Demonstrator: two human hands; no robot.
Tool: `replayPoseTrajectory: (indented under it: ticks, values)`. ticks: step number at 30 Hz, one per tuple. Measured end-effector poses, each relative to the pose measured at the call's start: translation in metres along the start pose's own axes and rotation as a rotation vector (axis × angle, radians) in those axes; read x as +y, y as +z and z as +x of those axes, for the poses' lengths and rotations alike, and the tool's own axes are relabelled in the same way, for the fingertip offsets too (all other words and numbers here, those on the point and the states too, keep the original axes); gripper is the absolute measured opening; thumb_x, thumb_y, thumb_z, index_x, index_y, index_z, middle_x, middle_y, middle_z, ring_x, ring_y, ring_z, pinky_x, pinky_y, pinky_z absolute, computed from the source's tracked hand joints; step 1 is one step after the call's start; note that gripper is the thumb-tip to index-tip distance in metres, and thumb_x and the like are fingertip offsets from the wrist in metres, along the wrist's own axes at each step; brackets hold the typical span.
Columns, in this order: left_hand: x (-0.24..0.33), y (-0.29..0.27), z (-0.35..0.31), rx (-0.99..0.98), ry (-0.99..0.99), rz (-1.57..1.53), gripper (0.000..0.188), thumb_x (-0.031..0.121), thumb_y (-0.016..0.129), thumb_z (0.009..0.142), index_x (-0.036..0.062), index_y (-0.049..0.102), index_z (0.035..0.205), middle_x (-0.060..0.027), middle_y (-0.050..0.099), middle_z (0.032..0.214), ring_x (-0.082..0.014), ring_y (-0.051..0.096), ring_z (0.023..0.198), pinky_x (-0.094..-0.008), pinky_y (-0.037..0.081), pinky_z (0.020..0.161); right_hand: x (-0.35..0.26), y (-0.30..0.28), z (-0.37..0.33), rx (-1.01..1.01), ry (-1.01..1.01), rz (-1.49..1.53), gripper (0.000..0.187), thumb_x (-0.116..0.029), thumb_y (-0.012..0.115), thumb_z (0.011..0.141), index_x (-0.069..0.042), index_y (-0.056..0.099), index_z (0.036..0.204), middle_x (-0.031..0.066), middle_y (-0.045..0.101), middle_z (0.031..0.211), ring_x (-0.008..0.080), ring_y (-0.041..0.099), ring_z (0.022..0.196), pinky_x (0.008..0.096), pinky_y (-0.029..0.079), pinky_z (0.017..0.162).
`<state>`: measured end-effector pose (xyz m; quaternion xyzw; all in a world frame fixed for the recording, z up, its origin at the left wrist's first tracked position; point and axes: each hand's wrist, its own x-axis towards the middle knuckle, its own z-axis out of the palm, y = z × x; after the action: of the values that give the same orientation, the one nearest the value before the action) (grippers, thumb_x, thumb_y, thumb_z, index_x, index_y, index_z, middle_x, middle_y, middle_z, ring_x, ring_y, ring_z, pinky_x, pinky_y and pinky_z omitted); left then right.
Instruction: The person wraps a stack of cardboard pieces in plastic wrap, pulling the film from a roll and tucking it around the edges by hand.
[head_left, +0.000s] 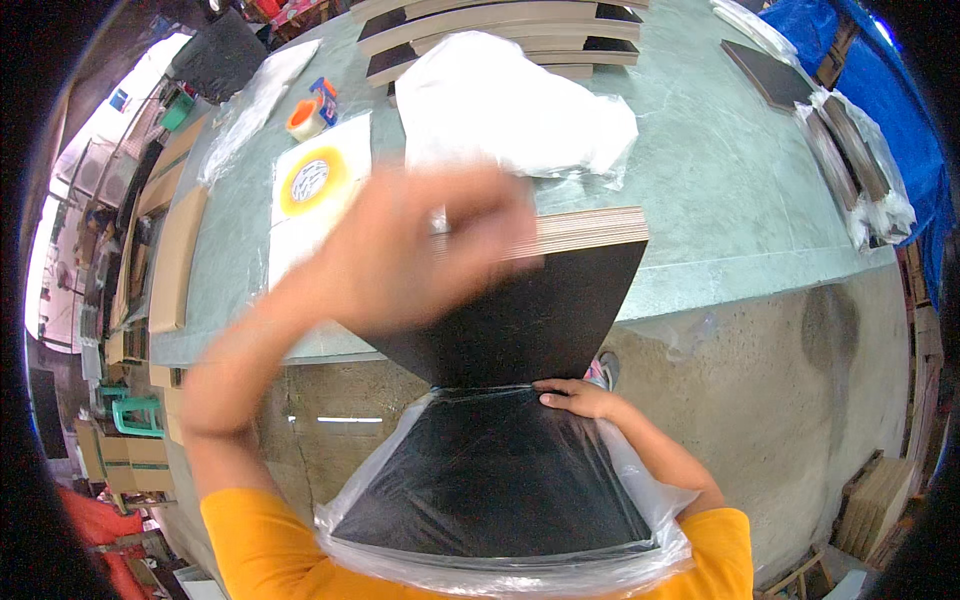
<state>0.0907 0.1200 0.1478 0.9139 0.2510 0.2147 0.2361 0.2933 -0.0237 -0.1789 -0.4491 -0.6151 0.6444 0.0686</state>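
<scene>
My left hand point(430, 240), smeared by motion, passes in front of a stack of black panels point(530, 320) with pale layered edges at the table's near edge. The blur hides what its fingers do and whether they touch the stack. Close to my body, a black panel point(490, 470) lies inside a clear plastic bag point(345, 510), its far edge against the bottom of the stack. My right hand point(578, 398) grips the bagged panel at its far right corner, fingers over the top and the rest hidden.
The green table point(720, 220) carries a crumpled white plastic sheet point(500, 110), stacked boards point(500, 40), a tape dispenser point(310, 110) and a printed white bag point(315, 180). Wrapped boards point(860, 170) lie at right. Cardboard pieces point(180, 260) and a green stool point(137, 412) stand left.
</scene>
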Motion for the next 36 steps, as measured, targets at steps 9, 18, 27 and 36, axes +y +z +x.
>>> replayPoseTrajectory:
  ticks: [9,18,27,36]
  values:
    - [-0.167,0.053,0.114,-0.01,0.081,0.833,0.033,0.032,0.062,0.07,0.0053,0.051,0.085,-0.0118,0.052,0.084,-0.0293,0.051,0.088,-0.039,0.042,0.07,0.004,0.0,0.001,0.045,0.012,0.091,0.047,-0.039,0.046,0.084,-0.007,0.046,0.119,0.0131,0.05,0.116,0.0253,0.046,0.108,0.0325,0.034,0.092]
    - [-0.17,0.012,0.158,0.215,-0.223,0.404,0.026,0.025,0.054,0.077,0.0043,0.06,0.093,-0.0183,0.06,0.091,-0.0336,0.056,0.086,-0.0383,0.044,0.075,-0.024,-0.013,-0.016,0.183,0.008,-0.219,0.04,-0.036,0.044,0.085,-0.009,0.05,0.115,0.0169,0.055,0.107,0.0317,0.051,0.101,0.0344,0.04,0.085]
    - [-0.185,0.016,0.134,0.261,-0.412,0.333,0.023,0.016,0.046,0.078,-0.0001,0.057,0.091,-0.0224,0.059,0.086,-0.0344,0.057,0.08,-0.0396,0.043,0.074,-0.112,-0.025,-0.083,-0.424,-0.587,0.257,0.054,-0.032,0.044,0.086,0.0,0.031,0.128,0.0145,0.035,0.131,0.0257,0.034,0.12,0.0341,0.027,0.098]
    - [-0.06,-0.086,0.014,1.052,-0.149,-0.592,0.036,0.031,0.045,0.086,0.0034,0.048,0.109,-0.0143,0.053,0.105,-0.0275,0.051,0.096,-0.0386,0.042,0.08,-0.059,0.002,-0.038,-0.079,-0.085,-0.19,0.067,-0.05,0.039,0.084,0.0,0.031,0.127,0.0226,0.039,0.125,0.033,0.038,0.116,0.0339,0.029,0.096]
